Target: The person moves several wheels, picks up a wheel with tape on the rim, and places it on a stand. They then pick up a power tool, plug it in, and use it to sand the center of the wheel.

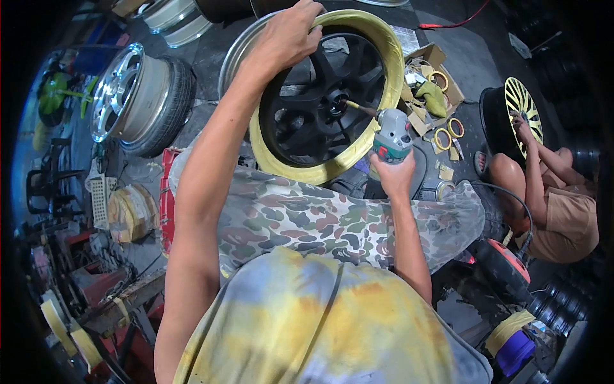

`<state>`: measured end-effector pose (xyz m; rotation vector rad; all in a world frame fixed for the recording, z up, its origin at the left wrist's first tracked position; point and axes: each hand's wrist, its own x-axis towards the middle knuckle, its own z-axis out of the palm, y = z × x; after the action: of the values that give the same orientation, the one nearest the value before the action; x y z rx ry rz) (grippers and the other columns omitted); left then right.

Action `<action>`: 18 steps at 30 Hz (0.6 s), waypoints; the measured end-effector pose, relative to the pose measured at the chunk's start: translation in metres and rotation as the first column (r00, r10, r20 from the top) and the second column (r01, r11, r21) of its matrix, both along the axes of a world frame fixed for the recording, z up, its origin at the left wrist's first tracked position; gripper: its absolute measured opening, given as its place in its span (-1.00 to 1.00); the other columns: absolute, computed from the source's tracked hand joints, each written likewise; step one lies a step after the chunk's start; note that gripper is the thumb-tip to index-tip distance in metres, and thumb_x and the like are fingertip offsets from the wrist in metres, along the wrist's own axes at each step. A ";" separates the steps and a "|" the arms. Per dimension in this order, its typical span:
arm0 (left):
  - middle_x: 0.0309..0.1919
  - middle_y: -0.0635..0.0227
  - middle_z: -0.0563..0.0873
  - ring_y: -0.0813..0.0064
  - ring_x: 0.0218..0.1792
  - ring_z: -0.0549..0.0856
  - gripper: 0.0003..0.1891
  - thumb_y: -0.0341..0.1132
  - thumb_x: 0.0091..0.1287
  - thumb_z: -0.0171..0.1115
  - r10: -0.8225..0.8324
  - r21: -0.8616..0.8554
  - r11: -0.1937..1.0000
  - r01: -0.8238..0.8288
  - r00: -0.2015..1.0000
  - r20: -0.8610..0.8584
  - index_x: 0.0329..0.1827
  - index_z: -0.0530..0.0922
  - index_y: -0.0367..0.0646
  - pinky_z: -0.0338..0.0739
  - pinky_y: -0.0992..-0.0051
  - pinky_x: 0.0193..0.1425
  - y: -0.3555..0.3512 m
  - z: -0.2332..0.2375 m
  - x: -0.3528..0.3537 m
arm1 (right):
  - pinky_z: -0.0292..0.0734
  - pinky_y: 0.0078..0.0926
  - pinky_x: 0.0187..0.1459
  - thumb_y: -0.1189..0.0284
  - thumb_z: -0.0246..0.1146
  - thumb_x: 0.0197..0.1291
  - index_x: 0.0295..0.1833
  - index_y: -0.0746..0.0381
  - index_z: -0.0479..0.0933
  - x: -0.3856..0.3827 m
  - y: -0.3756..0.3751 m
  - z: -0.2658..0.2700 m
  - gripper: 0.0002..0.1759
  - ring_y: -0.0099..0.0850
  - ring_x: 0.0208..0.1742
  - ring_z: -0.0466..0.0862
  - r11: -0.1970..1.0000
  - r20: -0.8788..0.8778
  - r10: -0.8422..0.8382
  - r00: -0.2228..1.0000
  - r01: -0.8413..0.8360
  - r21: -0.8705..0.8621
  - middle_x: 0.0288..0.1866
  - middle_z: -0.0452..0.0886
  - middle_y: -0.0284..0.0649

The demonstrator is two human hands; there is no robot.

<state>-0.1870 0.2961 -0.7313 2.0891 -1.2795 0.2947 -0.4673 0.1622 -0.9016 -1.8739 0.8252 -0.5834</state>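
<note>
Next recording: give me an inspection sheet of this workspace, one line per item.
Surface: dark workshop floor, no bench; the wheel leans at the person's camouflage-clad knees.
Job's things: black wheel, upright, its rim masked in yellow; power tool with its bit at the hub.
Clutter: open cardboard box, full; tape rolls on the floor beside it.
Hands: left hand grips the top of the rim; right hand holds the power tool.
Cables: red cable on the floor; black cord at the right.
Surroundings: chrome wheel with a tyre at the left; another person handles a yellow-spoked wheel.
</note>
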 end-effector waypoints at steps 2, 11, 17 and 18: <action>-0.19 -0.03 0.57 -0.15 -0.11 0.62 -0.86 -0.41 0.35 0.11 0.025 0.024 0.999 -0.026 0.999 0.034 -0.09 0.51 -0.24 0.48 0.04 -0.02 -0.003 -0.001 -0.002 | 0.62 -0.26 0.04 0.28 0.59 -0.17 0.15 0.38 0.49 0.004 0.000 0.016 -0.24 -0.22 -0.05 0.75 1.000 0.006 0.004 1.000 -0.004 0.005 -0.01 0.73 -0.02; -0.21 -0.06 0.55 -0.19 -0.12 0.61 -0.89 -0.44 0.31 0.10 -0.030 -0.022 0.999 0.032 0.995 0.098 -0.15 0.48 -0.26 0.48 0.00 -0.04 -0.022 -0.015 0.013 | 0.63 -0.24 0.05 0.36 0.62 -0.22 0.16 0.40 0.50 -0.002 0.003 0.011 -0.23 -0.19 -0.06 0.78 0.999 -0.047 -0.013 0.999 0.011 -0.042 -0.05 0.76 0.00; -0.22 -0.09 0.55 -0.21 -0.13 0.61 -0.90 -0.46 0.29 0.08 -0.031 -0.046 0.998 0.036 0.995 0.097 -0.18 0.48 -0.27 0.48 -0.01 -0.04 -0.025 -0.018 0.022 | 0.62 -0.27 0.06 0.36 0.62 -0.22 0.16 0.38 0.51 -0.002 -0.005 0.009 -0.24 -0.23 -0.06 0.77 0.999 -0.045 -0.005 0.999 0.003 -0.037 -0.03 0.76 -0.03; -0.22 -0.09 0.55 -0.21 -0.13 0.61 -0.90 -0.46 0.29 0.08 -0.028 -0.046 0.998 0.033 0.995 0.097 -0.18 0.48 -0.27 0.48 -0.01 -0.04 -0.026 -0.019 0.027 | 0.62 -0.28 0.06 0.36 0.62 -0.22 0.16 0.38 0.51 -0.004 -0.002 0.007 -0.24 -0.25 -0.05 0.76 1.000 -0.061 -0.006 0.998 0.005 -0.018 -0.02 0.75 -0.04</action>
<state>-0.1602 0.2700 -0.7504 2.0353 -1.3462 0.4124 -0.4710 0.1604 -0.8950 -1.9141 0.8672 -0.5410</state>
